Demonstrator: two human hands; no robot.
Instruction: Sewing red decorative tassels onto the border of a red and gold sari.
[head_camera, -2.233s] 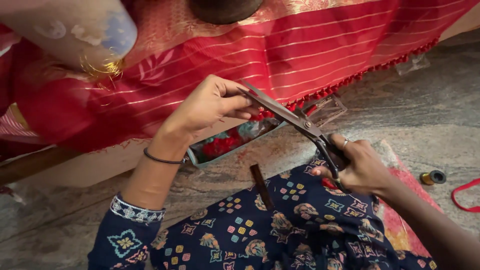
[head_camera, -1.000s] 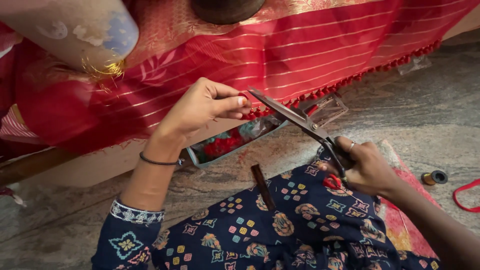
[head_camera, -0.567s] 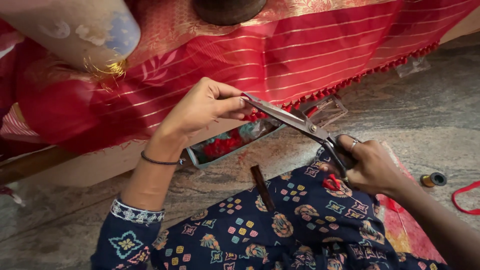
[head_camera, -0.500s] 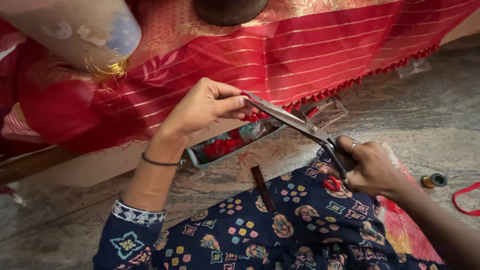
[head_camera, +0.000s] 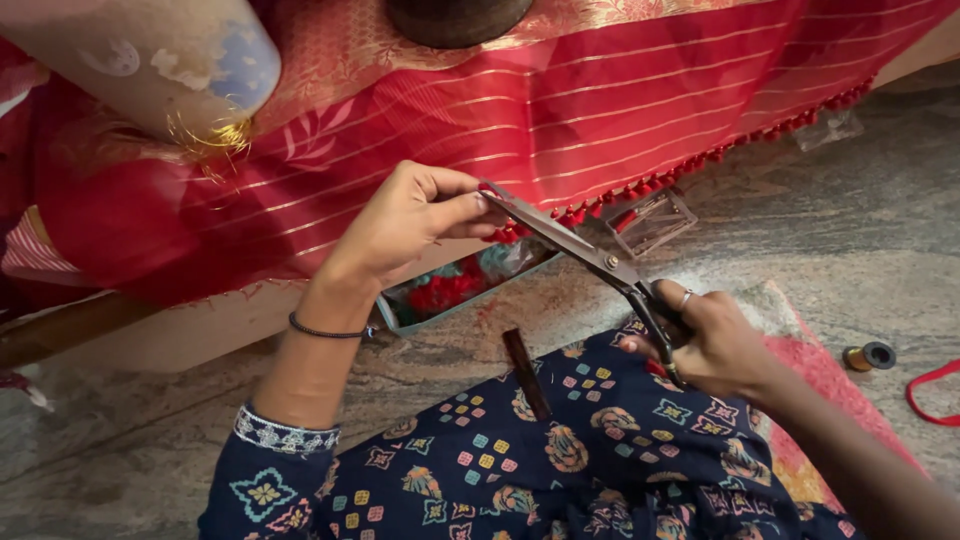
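My left hand is raised in front of a red striped cloth with a tasselled edge, its thumb and fingers pinched together on something small and red at the tips. My right hand grips the handles of a dark pair of scissors. The blades point up and left, and their tips reach my left fingertips. A thin dark band sits on my left wrist, and a ring on a right finger. Both arms wear dark blue patterned sleeves.
A small tray with red tassels lies on the stone floor under the cloth edge. A dark flat stick rests on my patterned lap. A clear little box, a spool of gold thread, a red ribbon and a pale bolster lie around.
The scissor tips have moved closer to my left fingertips and the blades look more closed. My right hand shifted slightly; my left hand stayed almost still.
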